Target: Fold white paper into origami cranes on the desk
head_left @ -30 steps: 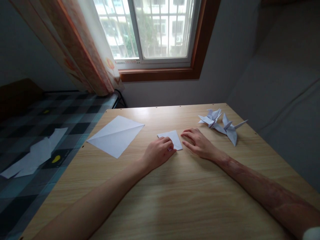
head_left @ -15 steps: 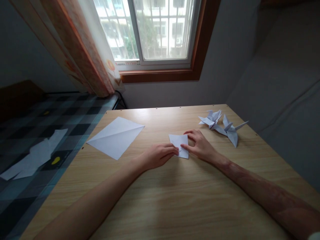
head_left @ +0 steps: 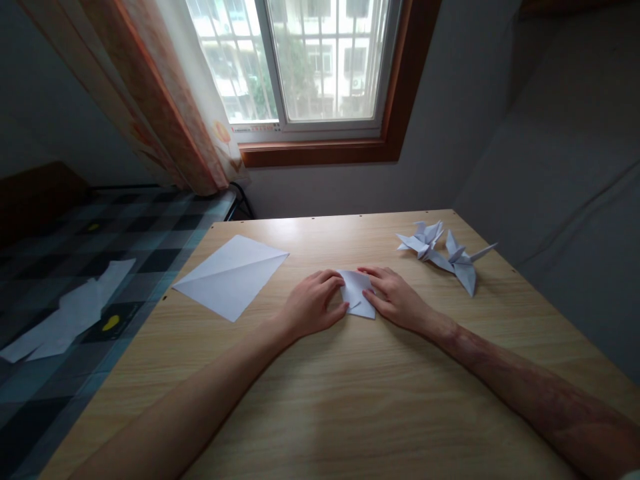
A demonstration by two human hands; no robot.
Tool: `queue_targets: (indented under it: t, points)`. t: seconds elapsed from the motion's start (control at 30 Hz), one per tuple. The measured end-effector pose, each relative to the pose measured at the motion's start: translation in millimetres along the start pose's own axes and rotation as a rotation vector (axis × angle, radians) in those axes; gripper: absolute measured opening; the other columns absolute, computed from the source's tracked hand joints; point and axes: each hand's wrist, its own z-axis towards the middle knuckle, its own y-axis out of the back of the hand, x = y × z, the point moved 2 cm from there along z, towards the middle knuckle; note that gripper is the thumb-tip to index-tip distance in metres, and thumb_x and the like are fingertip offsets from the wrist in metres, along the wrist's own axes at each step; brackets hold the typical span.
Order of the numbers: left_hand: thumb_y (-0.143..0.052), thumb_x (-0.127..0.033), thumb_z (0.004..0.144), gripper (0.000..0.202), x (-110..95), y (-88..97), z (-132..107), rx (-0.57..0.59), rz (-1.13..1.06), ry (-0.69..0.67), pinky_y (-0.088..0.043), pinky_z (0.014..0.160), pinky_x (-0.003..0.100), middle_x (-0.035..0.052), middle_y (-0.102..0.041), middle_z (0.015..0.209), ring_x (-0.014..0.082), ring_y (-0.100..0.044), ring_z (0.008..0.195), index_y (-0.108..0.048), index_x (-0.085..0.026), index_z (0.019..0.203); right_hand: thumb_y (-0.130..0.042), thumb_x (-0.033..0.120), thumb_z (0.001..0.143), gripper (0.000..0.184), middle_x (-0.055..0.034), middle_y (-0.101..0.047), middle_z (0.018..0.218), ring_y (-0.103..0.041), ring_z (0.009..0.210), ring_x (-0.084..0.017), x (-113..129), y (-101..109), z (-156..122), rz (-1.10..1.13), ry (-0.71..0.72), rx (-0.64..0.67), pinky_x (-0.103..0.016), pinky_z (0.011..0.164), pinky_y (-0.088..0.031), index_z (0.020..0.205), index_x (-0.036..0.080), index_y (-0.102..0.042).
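A small folded piece of white paper [head_left: 357,293] lies on the wooden table [head_left: 320,400] between my hands. My left hand [head_left: 315,301] grips its left edge, thumb near the lower corner and fingers at the upper one. On the opposite edge, my right hand [head_left: 393,297] holds the paper with its thumb on top and fingers at the far corner. A short crease or flap line shows near the paper's lower edge. Fingertips partly cover both sides of it.
Paper cranes [head_left: 424,240] sit at the table's back right. A larger creased white sheet [head_left: 233,277] lies flat at the left. Beyond the table's left edge, paper scraps [head_left: 80,310] rest on a checked bedspread [head_left: 150,217]. A window [head_left: 330,60] stands behind.
My left hand has shifted from the paper's lower middle to its left edge, with fingers moving up and thumb now apart from them. The right fingers have slid slightly left along the far edge.
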Motion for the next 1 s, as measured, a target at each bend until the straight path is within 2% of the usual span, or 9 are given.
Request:
queue_targets:
  t: [0.17, 0.4, 0.53, 0.73, 1.0]
  points:
    - [-0.076, -0.043, 0.095, 0.042, -2.2, 3.8, 1.6, -0.011, 0.023, 0.045, -0.056, 0.116, 0.051, 0.0129, -0.071, 0.142, 0.0336, -0.068, 0.132, -0.067, -0.024, 0.132, -0.049, 0.02, 0.112, 0.054, -0.0121, -0.064, 0.162, -0.058, 0.149, -0.032, 1.6, -0.7, 0.1, -0.033, 0.034, 0.053, -0.058, 0.125, -0.048, 0.164, 0.028, -0.059]
    - [-0.075, -0.051, 0.095, 0.053, -3.5, 4.8, 1.8, 0.001, 0.107, 0.089, -0.049, 0.124, 0.055, 0.0133, -0.07, 0.145, 0.035, -0.066, 0.132, -0.068, -0.023, 0.139, -0.049, 0.018, 0.113, 0.059, -0.0083, -0.059, 0.168, -0.054, 0.155, -0.031, -2.1, -3.9, -2.2, -0.06, 0.063, 0.078, -0.058, 0.129, -0.044, 0.17, 0.033, -0.05]
    - [-0.075, -0.054, 0.094, 0.058, -1.4, 3.1, 1.0, 0.006, 0.129, 0.109, -0.048, 0.124, 0.055, 0.0143, -0.069, 0.147, 0.0358, -0.065, 0.134, -0.068, -0.023, 0.142, -0.048, 0.012, 0.111, 0.067, -0.0044, -0.054, 0.173, -0.049, 0.16, -0.029, -3.8, -2.5, -4.6, -0.049, 0.069, 0.13, -0.058, 0.132, -0.04, 0.173, 0.037, -0.044]
    - [-0.076, -0.054, 0.094, 0.06, -0.3, 3.2, 1.1, 0.008, 0.113, 0.106, -0.05, 0.122, 0.056, 0.0153, -0.069, 0.148, 0.0363, -0.065, 0.134, -0.067, -0.021, 0.143, -0.047, 0.008, 0.109, 0.073, 0.0006, -0.051, 0.174, -0.046, 0.164, -0.025, -7.0, 3.5, -4.3, -0.032, 0.073, 0.225, -0.06, 0.137, -0.032, 0.172, 0.044, -0.042]
    - [-0.076, -0.053, 0.094, 0.057, -1.4, 4.6, 1.6, 0.007, 0.104, 0.097, -0.048, 0.123, 0.056, 0.0148, -0.07, 0.145, 0.036, -0.065, 0.133, -0.066, -0.022, 0.141, -0.05, 0.012, 0.11, 0.065, -0.004, -0.058, 0.17, -0.052, 0.16, -0.026, -6.8, 5.9, -4.7, 0.007, 0.077, 0.179, -0.059, 0.134, -0.037, 0.17, 0.038, -0.049]
